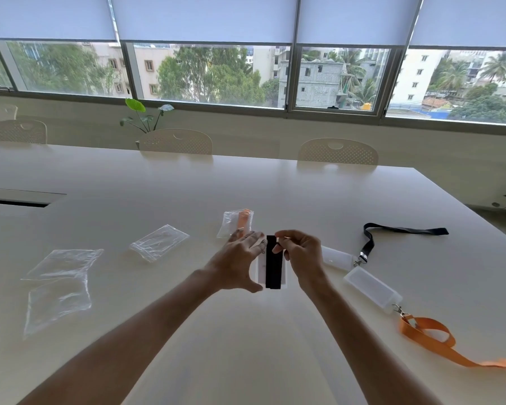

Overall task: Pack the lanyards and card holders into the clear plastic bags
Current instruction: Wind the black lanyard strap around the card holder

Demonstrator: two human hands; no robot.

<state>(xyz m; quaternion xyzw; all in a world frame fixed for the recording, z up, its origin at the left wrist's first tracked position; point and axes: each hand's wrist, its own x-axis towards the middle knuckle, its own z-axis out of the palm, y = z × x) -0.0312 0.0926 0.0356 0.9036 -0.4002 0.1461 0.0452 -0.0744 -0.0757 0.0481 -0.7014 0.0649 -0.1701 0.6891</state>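
At the table's middle my left hand grips a frosted card holder by its left side. A folded black lanyard lies along the holder, and my right hand pinches the lanyard's top end. Just behind my hands lies a clear bag with an orange lanyard inside. To the right lie a second card holder clipped to a black lanyard and a third card holder clipped to an orange lanyard.
Empty clear plastic bags lie to the left: one nearer the middle, one further left, one in front of it. A cable slot cuts the white table at far left. Chairs line the far edge.
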